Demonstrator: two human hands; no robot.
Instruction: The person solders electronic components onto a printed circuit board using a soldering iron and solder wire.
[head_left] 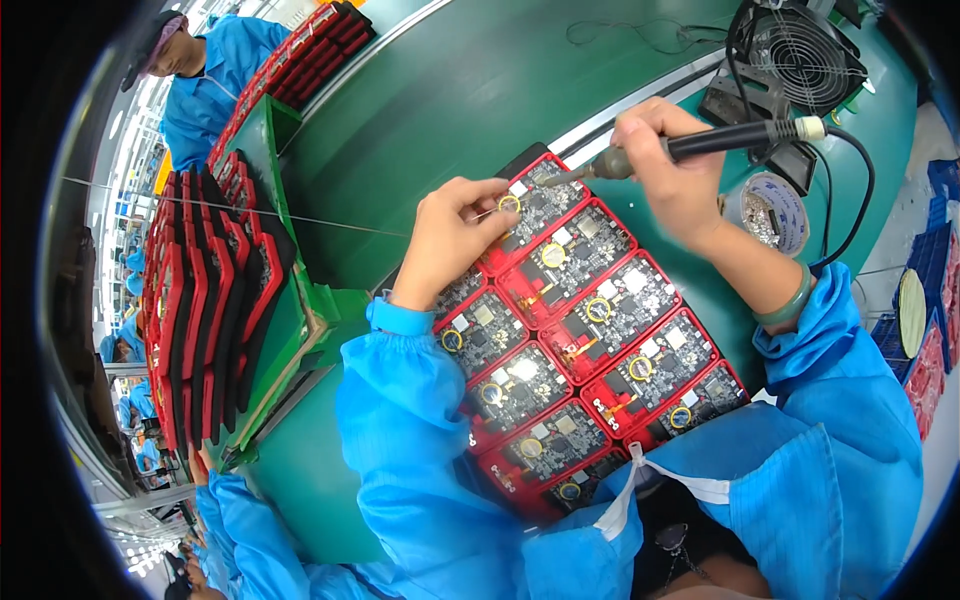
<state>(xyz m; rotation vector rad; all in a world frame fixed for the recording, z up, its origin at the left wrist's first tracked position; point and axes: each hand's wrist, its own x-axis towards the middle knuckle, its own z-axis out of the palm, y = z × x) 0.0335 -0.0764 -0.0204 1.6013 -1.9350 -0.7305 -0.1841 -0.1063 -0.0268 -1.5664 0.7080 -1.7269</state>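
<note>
A soldering iron (740, 138) with a black handle lies across my right hand (675, 175), fingers wrapped round it. Its tip points left, at the far circuit board (548, 208) on the red tray (536, 318). My left hand (450, 235) is closed in a pinch beside that board's yellow ring (509, 203). A thin solder wire (330, 222) stretches from the left to this hand, and a short end shows at the fingertips. Several more boards sit in the tray's compartments, most with a round yellow-ringed part.
Red-and-black trays (205, 310) stand stacked on a green stand (300, 330) at left. Far right are a fan (805, 48), an iron holder (745, 95) and a round tin (768, 212). A co-worker in blue (215, 75) is at far left; another person's sleeve (245, 520) shows near left.
</note>
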